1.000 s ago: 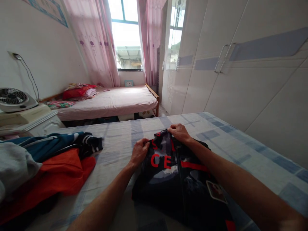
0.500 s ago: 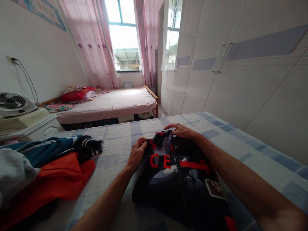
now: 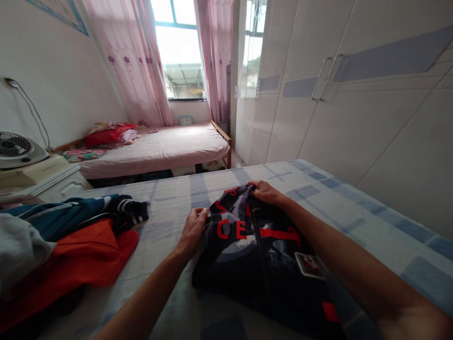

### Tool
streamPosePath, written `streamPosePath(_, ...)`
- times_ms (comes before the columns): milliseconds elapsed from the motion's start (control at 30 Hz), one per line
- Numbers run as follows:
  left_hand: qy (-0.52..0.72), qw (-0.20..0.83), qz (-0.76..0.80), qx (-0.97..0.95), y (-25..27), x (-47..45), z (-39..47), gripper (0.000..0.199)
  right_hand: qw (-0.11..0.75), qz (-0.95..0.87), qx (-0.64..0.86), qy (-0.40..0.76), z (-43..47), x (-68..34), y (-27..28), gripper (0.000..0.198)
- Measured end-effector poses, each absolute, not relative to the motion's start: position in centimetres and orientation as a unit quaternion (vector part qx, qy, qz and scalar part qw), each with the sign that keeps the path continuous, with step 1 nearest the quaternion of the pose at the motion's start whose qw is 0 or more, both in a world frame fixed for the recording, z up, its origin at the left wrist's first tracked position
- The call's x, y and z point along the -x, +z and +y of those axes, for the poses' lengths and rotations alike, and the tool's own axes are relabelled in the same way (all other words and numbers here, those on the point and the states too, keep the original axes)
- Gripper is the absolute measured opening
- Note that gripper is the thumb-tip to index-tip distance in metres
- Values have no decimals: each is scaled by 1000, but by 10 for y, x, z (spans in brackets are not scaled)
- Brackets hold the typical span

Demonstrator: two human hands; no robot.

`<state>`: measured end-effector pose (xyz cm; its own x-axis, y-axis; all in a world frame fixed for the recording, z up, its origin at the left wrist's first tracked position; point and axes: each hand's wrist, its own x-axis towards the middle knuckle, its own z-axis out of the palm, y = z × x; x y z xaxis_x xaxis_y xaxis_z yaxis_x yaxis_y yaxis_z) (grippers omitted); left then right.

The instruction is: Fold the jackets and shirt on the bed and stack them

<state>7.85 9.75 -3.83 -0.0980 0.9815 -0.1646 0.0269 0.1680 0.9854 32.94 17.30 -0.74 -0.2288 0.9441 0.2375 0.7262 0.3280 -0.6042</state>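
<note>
Honestly, that dark zip jacket [image 3: 237, 257] lying on the patterned sheet [image 3: 161, 250] looks light and floppy, so its firmer top corners seem the best grab, right hand [image 3: 265, 192] pinching one, left hand [image 3: 193, 226] by the other, grip unclear.

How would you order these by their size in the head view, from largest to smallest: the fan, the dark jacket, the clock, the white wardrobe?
1. White wardrobe
2. Dark jacket
3. Fan, partly cut off by the picture edge
4. Clock

The jacket's nearness enlarges it.
</note>
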Motion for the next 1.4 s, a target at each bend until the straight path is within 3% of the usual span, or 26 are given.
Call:
streamPosePath(133, 399, 523, 578, -483, -20, -61, 51, 45, 299, -755, 555, 180, 169, -332, -6, 18)
streamPosePath(267, 329, 626, 476, -522, -15, -53, 11, 38, 339, -736, 572, 124, 167, -328, -3, 28)
streamPosePath(367, 308, 606, 464, -568, -27, -51, -1, 33, 307, -736, 594, 100, 170, -327, -5, 28)
streamPosePath(567, 320, 485, 553, -597, -37, -48, -2, 39, 263, -739, 615, 75, 148, -358, 8, 33)
streamPosePath(767, 345, 633, 509, -471, -26, -54, -10, 54, 160, -693, 703, 11, 94, -400, 3, 40)
streamPosePath(933, 384, 624, 502, -460, -25, -61, -15, 62, 179, -688, 702, -28, 84, -394, -8, 46)
streamPosePath(1067, 359, 513, 550, -552, -37, -55, -13, 70, 212, -675, 703, -71, 92, -390, -8, 43)
streamPosePath(1200, 282, 263, 604, -697, -31, -51, -4, 67, 201, -684, 698, -71, 88, -384, -5, 19)
streamPosePath(1300, 296, 75, 532, -790, -18, -60, 2, 53, 262, -686, 670, -104, 76, -376, -2, 25)
streamPosePath(1400, 241, 47, 422, -873, -21, -78, 5, 53, 276, -708, 640, -112, 68, -370, -13, 38)
